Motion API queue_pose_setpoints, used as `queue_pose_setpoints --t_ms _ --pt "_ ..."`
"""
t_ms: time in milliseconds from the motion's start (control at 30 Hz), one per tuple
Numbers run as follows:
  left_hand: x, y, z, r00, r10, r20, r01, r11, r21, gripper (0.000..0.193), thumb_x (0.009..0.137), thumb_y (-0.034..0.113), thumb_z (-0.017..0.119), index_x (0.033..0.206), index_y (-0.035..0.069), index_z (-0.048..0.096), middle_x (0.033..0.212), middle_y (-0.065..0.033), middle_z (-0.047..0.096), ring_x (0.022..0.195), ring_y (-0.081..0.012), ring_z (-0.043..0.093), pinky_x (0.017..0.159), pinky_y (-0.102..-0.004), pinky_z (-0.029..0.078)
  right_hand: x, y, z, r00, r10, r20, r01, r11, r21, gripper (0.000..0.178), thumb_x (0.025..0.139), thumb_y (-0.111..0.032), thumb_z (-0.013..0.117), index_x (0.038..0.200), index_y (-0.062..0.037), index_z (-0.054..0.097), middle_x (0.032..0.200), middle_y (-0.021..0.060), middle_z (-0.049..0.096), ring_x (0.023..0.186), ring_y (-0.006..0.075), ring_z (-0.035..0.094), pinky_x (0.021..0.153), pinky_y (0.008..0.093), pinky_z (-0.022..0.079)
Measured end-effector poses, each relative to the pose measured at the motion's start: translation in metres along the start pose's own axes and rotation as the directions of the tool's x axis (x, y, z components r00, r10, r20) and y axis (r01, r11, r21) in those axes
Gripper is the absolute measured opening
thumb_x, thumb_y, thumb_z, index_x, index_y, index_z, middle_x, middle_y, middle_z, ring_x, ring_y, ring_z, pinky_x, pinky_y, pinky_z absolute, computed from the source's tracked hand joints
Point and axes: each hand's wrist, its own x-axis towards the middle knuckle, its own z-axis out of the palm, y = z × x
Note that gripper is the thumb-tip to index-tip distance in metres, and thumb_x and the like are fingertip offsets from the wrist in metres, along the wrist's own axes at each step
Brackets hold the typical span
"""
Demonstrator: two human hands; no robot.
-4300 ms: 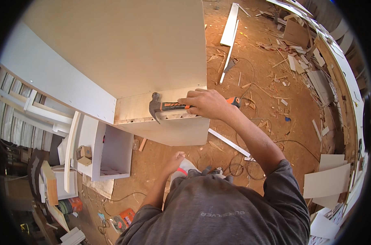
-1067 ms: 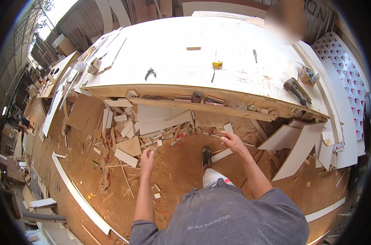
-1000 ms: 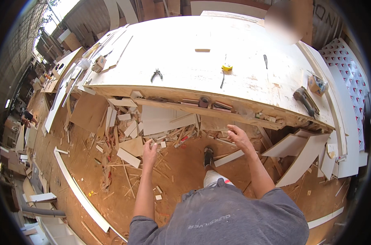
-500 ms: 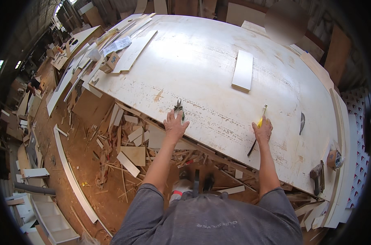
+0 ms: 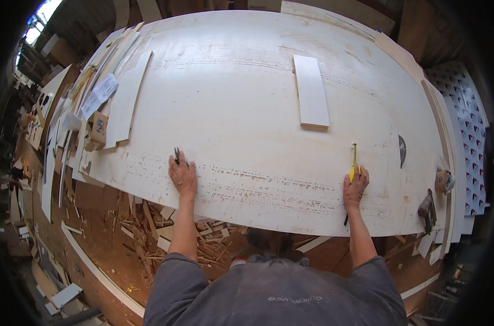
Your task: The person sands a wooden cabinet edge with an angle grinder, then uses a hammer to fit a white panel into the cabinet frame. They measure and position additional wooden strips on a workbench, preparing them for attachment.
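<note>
I lean over a big white worktable [image 5: 247, 108] with both arms stretched out. My left hand [image 5: 183, 175] lies flat near the table's front edge, its fingertips touching a small dark pair of pliers [image 5: 177, 156]. My right hand [image 5: 355, 187] rests further right, closed over a yellow tape measure [image 5: 353, 171]. Its thin blade runs away from me past the fingers, and a dark end shows below my wrist.
A short white board [image 5: 311, 89] lies mid-table. A circular saw blade [image 5: 402, 150] pokes up at the right, with a hammer [image 5: 425, 209] and a small round can [image 5: 444, 180] by the right edge. Boards and a cardboard box [image 5: 97, 127] crowd the left side. Wood scraps [image 5: 149, 228] litter the floor.
A second ago my hands were down among the scraps under the table. They have come up onto the tabletop, the left to the pliers and the right to the tape measure.
</note>
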Motion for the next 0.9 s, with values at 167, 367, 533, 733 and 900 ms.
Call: queue_pose_setpoints --t_ms 167,367,533,733,900 --pt "0.058 0.011 0.005 0.996 0.023 -0.083 -0.023 1.000 -0.002 0.066 0.094 0.040 0.056 0.149 0.014 0.030 0.155 -0.0219 0.014 0.144 -0.0383 0.011 0.115 -0.0539 0.010 0.013 -0.003 0.002 1.000 0.018 0.001 -0.018 0.999 -0.026 0.057 0.087 -0.018 0.061 0.139 -0.0088 0.042 0.139 0.0145 0.034 0.132 0.0381 0.028 0.111 0.0471 0.029" --pt "0.057 0.284 0.047 0.812 0.583 0.042 -0.519 0.753 -0.405 0.065 0.088 0.046 0.063 0.142 0.017 0.043 0.153 -0.0204 0.025 0.143 -0.0377 0.020 0.111 -0.0589 0.021 0.009 0.001 -0.005 0.997 0.081 0.011 -0.081 0.997 -0.005 0.056 0.086 -0.019 0.061 0.139 -0.0124 0.043 0.138 0.0143 0.035 0.132 0.0373 0.028 0.111 0.0458 0.031" --pt "0.030 0.422 0.081 0.697 0.640 0.322 -0.552 0.766 -0.329 0.065 0.086 0.048 0.062 0.142 0.019 0.045 0.155 -0.0195 0.023 0.145 -0.0374 0.015 0.108 -0.0654 0.020 0.014 0.002 -0.008 0.997 0.071 0.023 -0.072 0.997 0.042 0.053 0.088 -0.019 0.060 0.138 -0.0111 0.044 0.138 0.0143 0.035 0.132 0.0364 0.028 0.109 0.0447 0.033" --pt "0.023 0.456 0.112 0.730 0.543 0.415 -0.521 0.835 -0.175 0.068 0.084 0.046 0.061 0.144 0.022 0.041 0.157 -0.0174 0.019 0.147 -0.0347 0.011 0.106 -0.0704 0.016 0.009 0.014 -0.013 0.994 0.100 0.043 -0.102 0.993 0.054 0.052 0.088 -0.024 0.059 0.137 -0.0136 0.044 0.137 0.0115 0.036 0.133 0.0332 0.027 0.111 0.0424 0.033" --pt "0.017 0.453 0.104 0.753 0.483 0.448 -0.478 0.868 -0.133 0.071 0.078 0.038 0.062 0.144 0.024 0.040 0.157 -0.0151 0.020 0.146 -0.0329 0.014 0.107 -0.0690 0.018 0.008 0.022 -0.021 0.996 0.087 0.010 -0.087 0.989 0.122 0.051 0.086 -0.020 0.061 0.133 -0.0112 0.045 0.134 0.0115 0.038 0.132 0.0338 0.028 0.111 0.0441 0.031"
